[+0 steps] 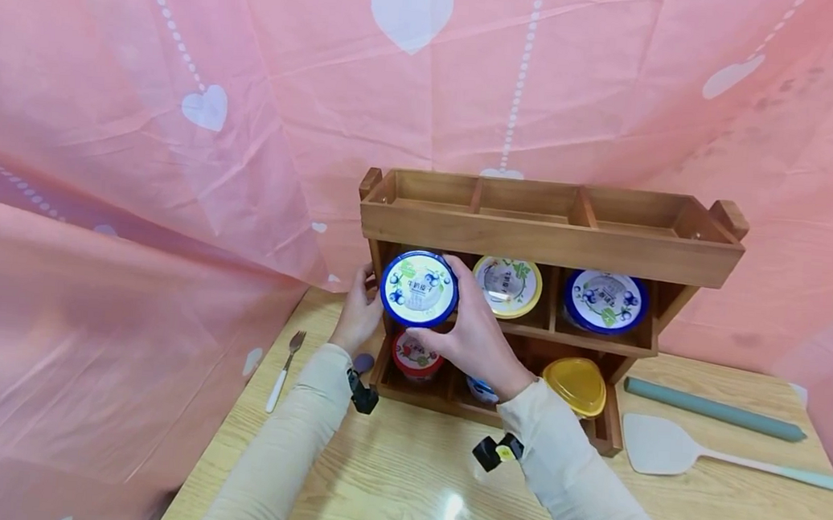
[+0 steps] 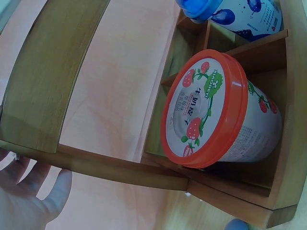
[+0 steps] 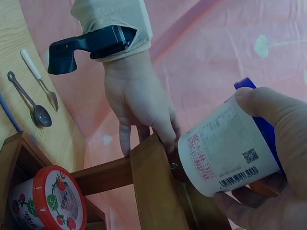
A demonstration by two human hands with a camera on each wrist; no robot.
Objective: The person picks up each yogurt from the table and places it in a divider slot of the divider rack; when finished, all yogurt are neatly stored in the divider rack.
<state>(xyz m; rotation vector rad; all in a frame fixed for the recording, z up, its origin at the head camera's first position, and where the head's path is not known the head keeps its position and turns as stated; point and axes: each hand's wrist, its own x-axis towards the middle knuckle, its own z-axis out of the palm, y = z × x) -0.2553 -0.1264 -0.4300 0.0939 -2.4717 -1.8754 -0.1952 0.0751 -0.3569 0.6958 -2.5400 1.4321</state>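
My right hand (image 1: pixel 480 325) grips a white tub with a blue lid (image 1: pixel 419 288) between thumb and fingers, lid toward me, at the upper left compartment of a wooden rack (image 1: pixel 548 241). In the right wrist view the tub's barcoded side (image 3: pixel 225 153) shows. My left hand (image 1: pixel 359 314) holds the rack's left side, its fingers partly hidden by the wood. Below the held tub sits a red-lidded strawberry tub (image 2: pixel 206 112). A yellow-lidded tub (image 1: pixel 507 286) and another blue-lidded tub (image 1: pixel 606 301) occupy the middle and right upper compartments.
On the lower shelf are a blue-capped container (image 2: pixel 244 17) and a yellow-lidded container (image 1: pixel 574 386). A fork (image 1: pixel 285 370) and a dark spoon (image 3: pixel 36 108) lie left of the rack. A green rod (image 1: pixel 714 408) and a spatula (image 1: pixel 665 445) lie right. Pink cloth (image 1: pixel 291 82) hangs behind.
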